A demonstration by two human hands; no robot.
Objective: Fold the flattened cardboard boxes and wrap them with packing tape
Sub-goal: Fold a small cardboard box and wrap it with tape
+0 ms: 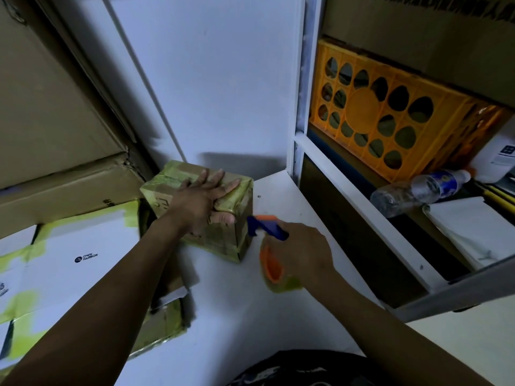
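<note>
Brown cardboard box [220, 242], banded in yellowish tape, sits on the white table [250, 316] under the left hand [200, 199], its fingers spread flat. The right hand [302, 254] grips a blue-and-orange tape dispenser [267, 229] just beside it. Left, a white carton [83, 274] reads "OWN HARBOR".

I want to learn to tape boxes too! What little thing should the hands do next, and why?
Probably pull the tape dispenser along the side of the box to lay another strip. The left hand presses flat on the box top, steadying it, and the right hand holds the tape dispenser with its blue end close to the box's corner edge.
</note>
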